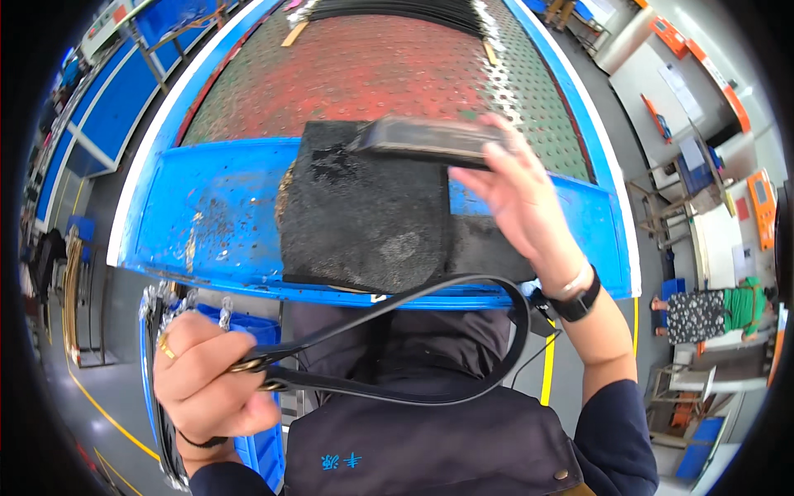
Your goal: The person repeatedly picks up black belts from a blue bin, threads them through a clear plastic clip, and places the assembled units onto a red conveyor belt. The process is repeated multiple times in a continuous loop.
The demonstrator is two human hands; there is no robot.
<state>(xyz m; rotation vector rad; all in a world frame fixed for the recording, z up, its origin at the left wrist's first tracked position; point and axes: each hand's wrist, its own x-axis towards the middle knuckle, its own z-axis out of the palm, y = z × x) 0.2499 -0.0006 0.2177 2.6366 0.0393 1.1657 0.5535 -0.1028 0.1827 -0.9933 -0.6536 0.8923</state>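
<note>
My left hand (207, 376) is closed around the ends of a black strap (405, 398) at the lower left. Brass-coloured metal fittings (252, 364) show beside its fingers. The strap bows out to the right in a long loop above my lap, in front of the bench edge. Over the bench, my right hand (521, 194) grips one end of a dark rectangular block (426, 139), blurred by motion; I cannot make out its exact kind. Beneath it lies a worn black pad (364, 215) with a rough, stained surface.
The blue bench (223, 207) carries a red and green dimpled surface (364, 74), with a bundle of black strips (397, 10) at its far end. A blue crate (260, 446) stands below left. Another person (728, 310) is off to the right.
</note>
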